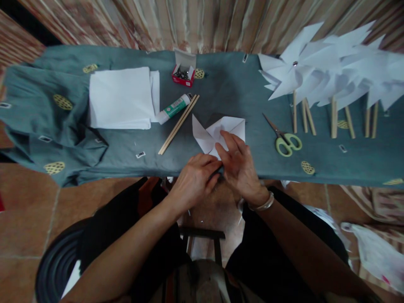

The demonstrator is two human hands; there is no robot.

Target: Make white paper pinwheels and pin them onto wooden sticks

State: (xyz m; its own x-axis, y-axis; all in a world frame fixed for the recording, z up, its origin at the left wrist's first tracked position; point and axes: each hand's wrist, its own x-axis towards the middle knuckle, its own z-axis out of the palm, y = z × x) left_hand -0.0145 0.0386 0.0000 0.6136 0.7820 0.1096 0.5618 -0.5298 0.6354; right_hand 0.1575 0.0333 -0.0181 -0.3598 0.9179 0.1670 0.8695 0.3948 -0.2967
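A white paper pinwheel (232,125), partly folded, lies at the front edge of the cloth-covered table. One pointed blade stands up on its left side. My left hand (195,176) has its fingers pressed together at the near corner of the paper. From the right, my right hand (237,168) closes on the same corner with bent fingers, some of them over the pinwheel's middle. The fingertips of both hands meet there and hide that corner. Two wooden sticks (178,125) lie side by side to the left, next to a glue stick (174,108). Scissors (283,138) with green handles rest to the right.
A stack of white paper (120,99) lies on the left of the green tablecloth (233,88). An open red box (183,74) of small metal pins stands at the back. Several finished pinwheels (331,63) on sticks overlap at the right. A striped curtain (217,25) hangs behind.
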